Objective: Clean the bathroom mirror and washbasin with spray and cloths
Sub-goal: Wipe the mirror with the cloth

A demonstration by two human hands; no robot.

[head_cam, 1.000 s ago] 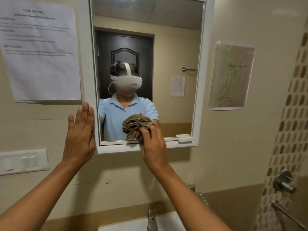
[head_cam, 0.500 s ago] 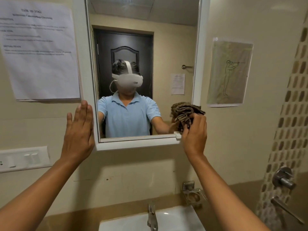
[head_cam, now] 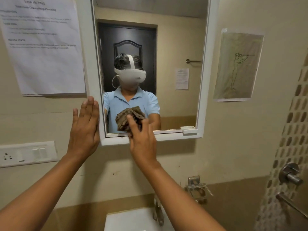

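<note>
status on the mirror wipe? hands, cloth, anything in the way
Left hand flat on the mirror frame. Right hand presses the bunched cloth on the lower glass. Nothing blocking.

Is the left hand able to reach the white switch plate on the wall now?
Probably yes. The left hand rests flat on the white mirror frame, holding nothing, and the white switch plate sits below it to the left, with only bare wall between them.
</note>
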